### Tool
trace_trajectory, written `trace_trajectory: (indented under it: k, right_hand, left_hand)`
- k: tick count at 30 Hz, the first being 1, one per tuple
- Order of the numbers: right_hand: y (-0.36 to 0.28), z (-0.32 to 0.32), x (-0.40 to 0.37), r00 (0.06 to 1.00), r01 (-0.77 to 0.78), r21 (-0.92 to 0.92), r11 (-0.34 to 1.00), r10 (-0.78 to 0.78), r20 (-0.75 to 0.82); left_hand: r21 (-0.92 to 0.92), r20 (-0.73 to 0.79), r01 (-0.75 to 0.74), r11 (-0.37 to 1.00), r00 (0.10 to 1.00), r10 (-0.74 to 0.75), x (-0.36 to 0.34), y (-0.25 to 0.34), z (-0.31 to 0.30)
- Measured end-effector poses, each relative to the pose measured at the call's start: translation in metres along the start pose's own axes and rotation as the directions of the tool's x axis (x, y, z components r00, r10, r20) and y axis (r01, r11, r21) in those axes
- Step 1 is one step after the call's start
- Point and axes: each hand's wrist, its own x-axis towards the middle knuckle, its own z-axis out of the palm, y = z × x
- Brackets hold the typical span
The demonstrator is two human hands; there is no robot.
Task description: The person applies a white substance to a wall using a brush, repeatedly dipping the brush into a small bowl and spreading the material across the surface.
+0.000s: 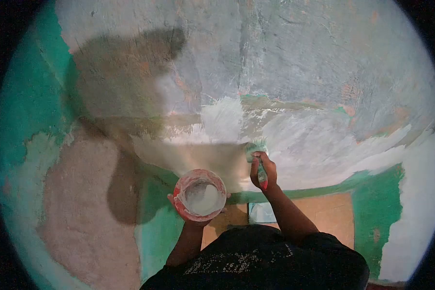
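Note:
My left hand (198, 223) grips a small red bucket (180, 205) from below and the sides. Smears coat its rim, and white paint (210, 199) lies inside. To the right of the bucket, my right hand (266, 167) is closed round the handle of a paintbrush (256, 146). Its handle end is red, and its wide bristles point up against the wall (324, 150), over a patch of fresh white coating. Whether the bristle tips press on the wall is hard to tell.
Green paint (29, 106) covers the left side, beside a bare brownish patch (82, 193). Below my arms are an orange-brown panel (324, 212) and a pale blue-white rectangular thing (262, 212). A dark shadow falls across the wall's upper left. Something dark stands at the far right edge.

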Motion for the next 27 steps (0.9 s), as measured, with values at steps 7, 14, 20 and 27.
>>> trace_trajectory:
  k: [7,14,20,27]
  right_hand:
    - [-0.061,-0.042,0.070,0.990,-0.080,0.145,0.986,0.096,-0.102]
    - [-0.017,-0.023,0.053,0.953,0.227,-0.178,0.957,-0.257,-0.163]
    - [0.013,-0.016,0.006,0.987,-0.008,-0.347,0.938,0.063,0.146]
    - [-0.070,-0.056,0.085,0.966,0.217,-0.098,0.971,-0.228,-0.122]
  left_hand:
    - [-0.035,0.040,0.075,0.997,0.997,-0.073,0.004,-0.006,0.006]
    - [-0.071,0.115,0.157,0.985,0.982,-0.148,0.009,-0.007,0.005]
    - [-0.073,-0.019,0.082,0.994,0.996,-0.084,-0.005,-0.010,0.011]
    - [-0.097,-0.021,0.027,0.995,0.999,-0.030,-0.003,-0.024,0.009]
